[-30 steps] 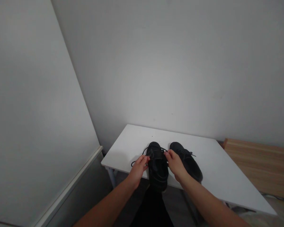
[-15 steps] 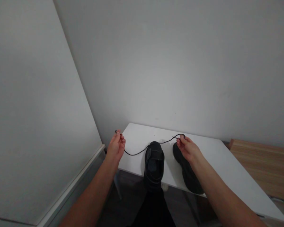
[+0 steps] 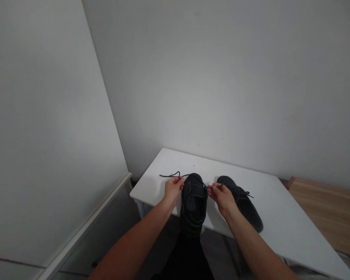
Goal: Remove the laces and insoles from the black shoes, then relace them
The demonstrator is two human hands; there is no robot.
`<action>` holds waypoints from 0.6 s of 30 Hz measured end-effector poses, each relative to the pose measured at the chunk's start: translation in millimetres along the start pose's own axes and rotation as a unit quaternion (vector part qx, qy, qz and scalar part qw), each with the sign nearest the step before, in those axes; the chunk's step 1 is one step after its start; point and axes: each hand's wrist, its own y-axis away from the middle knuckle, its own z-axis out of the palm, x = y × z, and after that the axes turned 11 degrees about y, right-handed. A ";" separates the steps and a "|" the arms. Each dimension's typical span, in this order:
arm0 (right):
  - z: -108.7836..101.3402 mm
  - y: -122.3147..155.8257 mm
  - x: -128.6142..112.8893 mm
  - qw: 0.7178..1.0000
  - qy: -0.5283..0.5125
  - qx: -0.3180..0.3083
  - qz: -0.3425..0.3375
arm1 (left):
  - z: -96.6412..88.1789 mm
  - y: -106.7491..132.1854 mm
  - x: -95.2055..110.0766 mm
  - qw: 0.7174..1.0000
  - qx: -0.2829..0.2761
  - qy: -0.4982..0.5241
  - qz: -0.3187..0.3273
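Observation:
A black shoe (image 3: 194,204) stands on the white table, at the end of a black trouser leg (image 3: 186,256). One dark shoelace (image 3: 165,176) runs across its toe. To the left of the toe, my left hand (image 3: 174,190) pinches the lace, and a loose end trails off leftward. My right hand (image 3: 222,199) has its fingers closed on the lace at the toe's right side. Beside that hand lies a second black shoe (image 3: 250,212), with its own laces on top, partly behind my right hand.
The white table (image 3: 282,221) borders a pale wall (image 3: 221,77). On the left rises a white panel (image 3: 46,116) with a ledge (image 3: 105,206) along its bottom. A wood-grain board (image 3: 323,214) is at the far right.
Both hands have come inward from wide apart to either side of the shoe's toe, bringing the lace close over it. More of the second shoe shows.

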 end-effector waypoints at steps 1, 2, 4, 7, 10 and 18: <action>-0.1 -0.2 1.1 1.000 0.002 0.002 -0.004 | 1.8 -0.4 -0.6 1.000 -0.002 -0.007 0.004; -0.2 -0.3 2.6 1.000 0.004 0.005 -0.008 | 3.1 -0.3 -1.4 1.000 -0.004 -0.013 0.008; -0.3 -0.1 6.6 1.000 0.006 0.010 -0.013 | 4.3 0.8 -3.7 1.000 -0.010 -0.023 0.013; -0.2 0.0 13.5 1.000 0.010 0.024 -0.015 | 3.5 2.9 -8.2 0.999 -0.015 -0.030 0.016; -0.4 -1.4 19.7 0.999 0.013 0.039 -0.013 | 1.8 3.8 -11.8 0.999 -0.018 -0.036 0.014; 6.2 -10.4 30.0 0.996 0.008 0.085 -0.010 | -2.4 3.2 -9.4 0.996 -0.056 -0.060 -0.015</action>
